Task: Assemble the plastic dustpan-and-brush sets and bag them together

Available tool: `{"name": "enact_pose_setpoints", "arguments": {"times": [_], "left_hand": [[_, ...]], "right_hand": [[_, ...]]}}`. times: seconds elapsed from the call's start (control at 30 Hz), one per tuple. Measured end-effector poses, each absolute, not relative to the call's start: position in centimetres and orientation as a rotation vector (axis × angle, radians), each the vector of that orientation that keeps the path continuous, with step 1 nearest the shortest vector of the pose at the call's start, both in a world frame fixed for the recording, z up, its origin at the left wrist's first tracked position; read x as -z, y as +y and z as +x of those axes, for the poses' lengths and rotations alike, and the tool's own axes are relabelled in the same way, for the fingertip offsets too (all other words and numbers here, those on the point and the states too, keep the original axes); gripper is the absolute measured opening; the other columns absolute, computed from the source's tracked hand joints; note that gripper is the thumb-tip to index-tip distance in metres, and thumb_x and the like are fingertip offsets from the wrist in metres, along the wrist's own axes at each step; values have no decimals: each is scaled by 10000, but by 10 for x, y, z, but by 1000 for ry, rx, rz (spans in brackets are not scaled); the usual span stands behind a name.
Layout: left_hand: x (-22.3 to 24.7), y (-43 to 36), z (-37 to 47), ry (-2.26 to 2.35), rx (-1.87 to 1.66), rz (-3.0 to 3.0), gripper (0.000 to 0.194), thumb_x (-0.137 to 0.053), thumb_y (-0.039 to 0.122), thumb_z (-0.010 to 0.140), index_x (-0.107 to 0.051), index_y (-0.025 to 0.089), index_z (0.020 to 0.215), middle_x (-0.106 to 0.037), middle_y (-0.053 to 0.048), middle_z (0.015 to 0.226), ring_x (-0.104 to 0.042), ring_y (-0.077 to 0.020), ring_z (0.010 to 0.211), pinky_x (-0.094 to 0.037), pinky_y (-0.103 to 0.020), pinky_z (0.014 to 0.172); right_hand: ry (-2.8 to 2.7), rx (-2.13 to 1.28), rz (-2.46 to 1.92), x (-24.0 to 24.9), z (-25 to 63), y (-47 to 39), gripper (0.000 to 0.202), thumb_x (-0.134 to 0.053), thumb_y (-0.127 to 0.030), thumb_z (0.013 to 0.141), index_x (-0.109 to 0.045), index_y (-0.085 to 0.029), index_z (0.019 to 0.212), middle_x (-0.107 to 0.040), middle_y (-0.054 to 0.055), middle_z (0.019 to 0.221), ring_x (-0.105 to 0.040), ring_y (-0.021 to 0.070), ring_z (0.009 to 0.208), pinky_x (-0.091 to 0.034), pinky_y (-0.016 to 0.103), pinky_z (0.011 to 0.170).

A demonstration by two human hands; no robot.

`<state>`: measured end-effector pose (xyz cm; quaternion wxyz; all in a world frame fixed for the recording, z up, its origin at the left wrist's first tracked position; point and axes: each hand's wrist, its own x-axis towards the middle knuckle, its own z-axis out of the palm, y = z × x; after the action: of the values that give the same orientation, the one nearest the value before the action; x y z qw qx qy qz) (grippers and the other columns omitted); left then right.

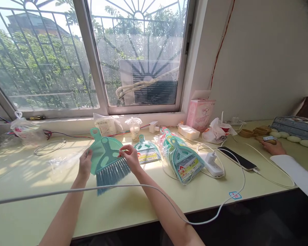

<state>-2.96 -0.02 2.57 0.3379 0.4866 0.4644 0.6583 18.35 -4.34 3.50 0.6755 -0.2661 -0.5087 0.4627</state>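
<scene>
My left hand (85,164) grips the left edge of a light green dustpan (94,150), held up above the table. A darker green brush (113,171) lies against the pan, its blue-grey bristles pointing down. Pinched at the right side of the brush and pan is my right hand (128,155); its fingertips are closed there. Behind it stands a smaller-looking green dustpan and brush set (146,153) with a label. Right of that, several wrapped dustpan sets (182,159) lie stacked and overlapping.
A white cable (154,187) crosses in front of my forearms. A power strip (213,167) and phone (238,159) lie to the right. A cup (135,129) and pink box (200,114) stand near the window. Another person's hand (273,147) holds something at far right.
</scene>
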Motion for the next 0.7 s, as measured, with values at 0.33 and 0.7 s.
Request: {"name": "enact_pose_setpoints", "arguments": {"times": [0.33,0.7], "left_hand": [[-41,-32,22,1247,-1414,1562,836,-847,718,452,-734,175,1079,-759,-113,1001,-692,-335,950,-566,-408,806],[-36,-33,16,1117,-1366,1535,778,-758,739,620,-717,149,1126,-739,-95,907,-665,-299,896,-508,-335,731]], "right_hand": [[-1360,-244,-1394,-38,190,-62,165,-490,-238,970,-652,-208,973,-699,117,1031,-611,266,1073,-452,405,969],[-1415,-589,-1238,-40,199,-49,255,-576,-287,918,-714,-255,1130,-775,43,1063,-710,224,983,-534,343,901]]}}
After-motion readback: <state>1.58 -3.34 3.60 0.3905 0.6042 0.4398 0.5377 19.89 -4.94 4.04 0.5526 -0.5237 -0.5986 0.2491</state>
